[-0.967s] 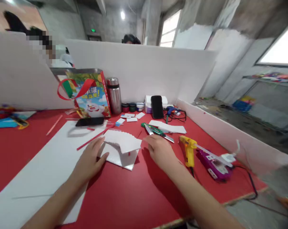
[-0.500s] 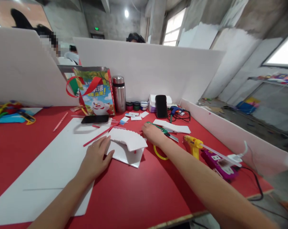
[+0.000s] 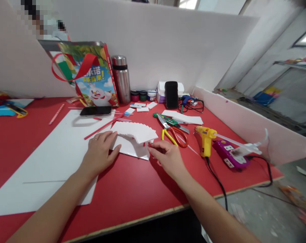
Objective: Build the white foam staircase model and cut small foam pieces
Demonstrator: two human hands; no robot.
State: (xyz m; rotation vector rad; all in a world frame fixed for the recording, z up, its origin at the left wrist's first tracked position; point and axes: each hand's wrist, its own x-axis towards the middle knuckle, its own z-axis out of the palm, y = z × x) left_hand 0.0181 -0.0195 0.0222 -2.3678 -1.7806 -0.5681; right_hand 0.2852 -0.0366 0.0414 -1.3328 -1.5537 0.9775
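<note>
A white stepped piece (image 3: pixel 135 131), like a curved stair of thin layers, stands raised over a white board (image 3: pixel 132 150). My left hand (image 3: pixel 99 153) lies at their left end, fingers stretched and thumb apart, touching the edge. At the right end, my right hand (image 3: pixel 168 158) has thumb and index finger pinched around a small red piece (image 3: pixel 149 143), mostly hidden by the fingertips. Another bit of red shows under the stepped piece. Scissors (image 3: pixel 165 123) with red and yellow handles lie just beyond my right hand, beside a green cutter (image 3: pixel 171 120).
A yellow glue gun (image 3: pixel 206 140) and purple box (image 3: pixel 229 155) with cables are at right. A large white sheet (image 3: pixel 54 162) covers the left. Behind are a phone (image 3: pixel 96 110), gift bag (image 3: pixel 97 77), steel flask (image 3: pixel 121 79), paint jars (image 3: pixel 143 96) and white strips (image 3: pixel 183 117).
My right hand has drawn back from over the scissors to the right end of the stepped piece, uncovering the scissors. My left hand stays at the left end. The view has tilted down.
</note>
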